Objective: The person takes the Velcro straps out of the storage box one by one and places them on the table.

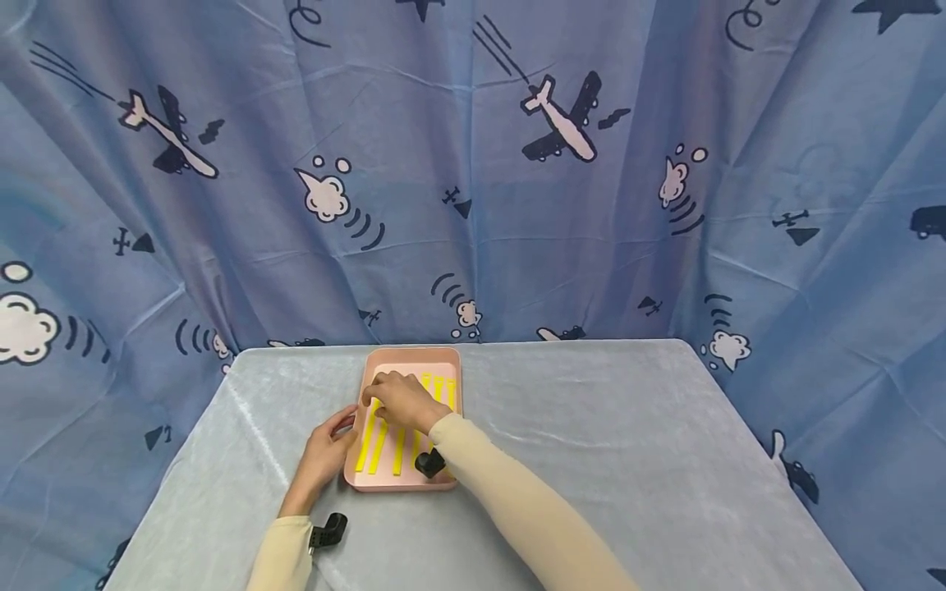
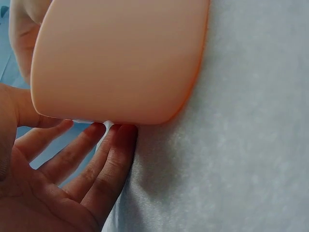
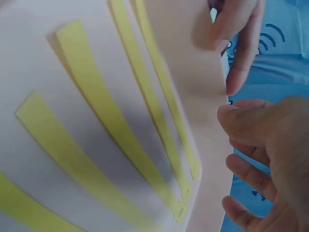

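A pink rectangular tray (image 1: 402, 484) with several flat yellow strips (image 1: 399, 451) laid inside sits on the cloth-covered table. At its left side is my left hand (image 1: 325, 450); in the left wrist view its straight, spread fingers (image 2: 113, 154) reach the tray's wall (image 2: 120, 63). Over the tray's left part, my right hand (image 1: 402, 400) reaches across with loosely bent fingers, tips near the left rim. The right wrist view shows that hand (image 3: 285, 159) beside the rim, nothing visible between thumb and fingers, and the strips (image 3: 116, 125) on the tray floor.
The tray stands near the far edge of the grey table (image 1: 606, 443). Behind it hangs a blue patterned curtain (image 1: 414, 287). Dark wrist cameras are worn on the left (image 1: 328, 532) and right (image 1: 430, 464) wrists. The right forearm (image 1: 517, 509) crosses the table's front.
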`<state>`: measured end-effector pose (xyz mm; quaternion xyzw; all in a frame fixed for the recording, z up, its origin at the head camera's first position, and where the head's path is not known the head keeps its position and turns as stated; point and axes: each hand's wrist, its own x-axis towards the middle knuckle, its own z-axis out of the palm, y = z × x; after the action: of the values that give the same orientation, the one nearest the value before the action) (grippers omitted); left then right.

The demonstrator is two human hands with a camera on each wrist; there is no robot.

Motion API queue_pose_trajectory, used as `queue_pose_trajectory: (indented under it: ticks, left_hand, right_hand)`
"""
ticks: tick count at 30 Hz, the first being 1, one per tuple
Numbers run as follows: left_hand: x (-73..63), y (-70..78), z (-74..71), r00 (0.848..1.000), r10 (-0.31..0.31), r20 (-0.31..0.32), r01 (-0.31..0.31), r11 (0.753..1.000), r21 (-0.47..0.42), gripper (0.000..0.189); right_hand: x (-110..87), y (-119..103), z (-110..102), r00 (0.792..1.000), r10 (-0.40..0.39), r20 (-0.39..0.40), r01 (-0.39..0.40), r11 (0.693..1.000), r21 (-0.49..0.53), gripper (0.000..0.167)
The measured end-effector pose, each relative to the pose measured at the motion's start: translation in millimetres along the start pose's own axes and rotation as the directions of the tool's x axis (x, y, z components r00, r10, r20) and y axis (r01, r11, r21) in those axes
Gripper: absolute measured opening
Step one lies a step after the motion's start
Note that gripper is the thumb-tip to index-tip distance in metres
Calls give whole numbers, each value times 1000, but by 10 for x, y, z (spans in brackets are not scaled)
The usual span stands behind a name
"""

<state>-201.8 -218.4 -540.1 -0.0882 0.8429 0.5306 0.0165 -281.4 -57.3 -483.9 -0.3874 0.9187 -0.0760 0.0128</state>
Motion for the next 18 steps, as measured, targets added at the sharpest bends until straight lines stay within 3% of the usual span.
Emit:
queue_pose_trajectory:
  ticks: [18]
  left_hand:
    - [-19, -8, 21, 1000, -8, 1, 8, 1000, -5, 48]
  right_hand:
    - [100, 19, 232, 998, 29, 64, -27, 999, -33, 23]
